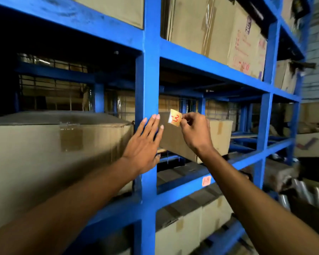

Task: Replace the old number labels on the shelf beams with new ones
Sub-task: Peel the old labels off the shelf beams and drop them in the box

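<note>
Yellow label (175, 117) marked "-3" in red was just right of the blue upright post (147, 100), pinched at its right edge by right hand (193, 131) fingers. Looked thin, light, floppy; best held by an edge. Left hand (145, 142) lay flat on the post, fingers straight. Another label (206, 181) sat on the lower beam (228, 168).
</note>
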The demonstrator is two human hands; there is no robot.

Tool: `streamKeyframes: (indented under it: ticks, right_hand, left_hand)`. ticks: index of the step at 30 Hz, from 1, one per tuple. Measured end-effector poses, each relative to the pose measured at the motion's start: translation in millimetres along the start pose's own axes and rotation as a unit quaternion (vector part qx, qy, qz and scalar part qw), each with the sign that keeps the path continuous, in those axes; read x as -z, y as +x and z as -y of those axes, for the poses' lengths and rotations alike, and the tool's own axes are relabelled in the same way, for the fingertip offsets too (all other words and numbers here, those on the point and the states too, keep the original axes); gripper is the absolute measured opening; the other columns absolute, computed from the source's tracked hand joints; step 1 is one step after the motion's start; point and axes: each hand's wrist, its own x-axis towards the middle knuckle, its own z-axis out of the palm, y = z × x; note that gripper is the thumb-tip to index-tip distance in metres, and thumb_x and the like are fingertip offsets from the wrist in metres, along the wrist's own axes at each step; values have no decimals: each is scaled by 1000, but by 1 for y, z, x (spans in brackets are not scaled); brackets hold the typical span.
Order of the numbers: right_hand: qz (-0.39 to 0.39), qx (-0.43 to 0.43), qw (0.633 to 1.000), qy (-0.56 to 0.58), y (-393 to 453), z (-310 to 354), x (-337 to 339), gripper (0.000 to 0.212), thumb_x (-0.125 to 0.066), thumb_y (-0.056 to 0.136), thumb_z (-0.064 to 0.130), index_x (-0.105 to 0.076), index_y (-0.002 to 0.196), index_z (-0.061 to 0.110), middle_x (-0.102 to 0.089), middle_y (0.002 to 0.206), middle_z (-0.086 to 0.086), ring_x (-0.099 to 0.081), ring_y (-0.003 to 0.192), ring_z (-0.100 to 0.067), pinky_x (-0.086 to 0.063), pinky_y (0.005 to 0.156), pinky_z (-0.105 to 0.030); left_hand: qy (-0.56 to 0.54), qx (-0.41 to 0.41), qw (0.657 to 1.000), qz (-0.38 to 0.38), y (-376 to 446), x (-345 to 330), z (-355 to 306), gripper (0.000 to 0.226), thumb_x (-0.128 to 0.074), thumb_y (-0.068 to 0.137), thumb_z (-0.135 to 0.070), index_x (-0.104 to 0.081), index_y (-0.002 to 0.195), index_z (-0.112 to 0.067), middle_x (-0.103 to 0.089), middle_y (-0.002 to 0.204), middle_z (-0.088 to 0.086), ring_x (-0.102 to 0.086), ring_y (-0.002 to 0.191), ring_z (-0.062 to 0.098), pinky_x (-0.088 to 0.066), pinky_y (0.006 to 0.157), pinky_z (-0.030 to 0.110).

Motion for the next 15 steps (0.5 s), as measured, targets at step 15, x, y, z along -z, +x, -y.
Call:
streamKeyframes:
  ticks: [15]
  right_hand:
    - [62, -198, 975, -77, -207, -91, -35, 16, -59, 81, 14, -71, 89, 8, -74, 90, -13, -67, 83, -29, -51, 74, -34]
  left_hand:
    - [-129, -52, 983, 120, -137, -74, -102, 77, -37, 92, -32, 4, 146, 4, 15, 152, 29, 15, 142, 39, 15, 114, 48]
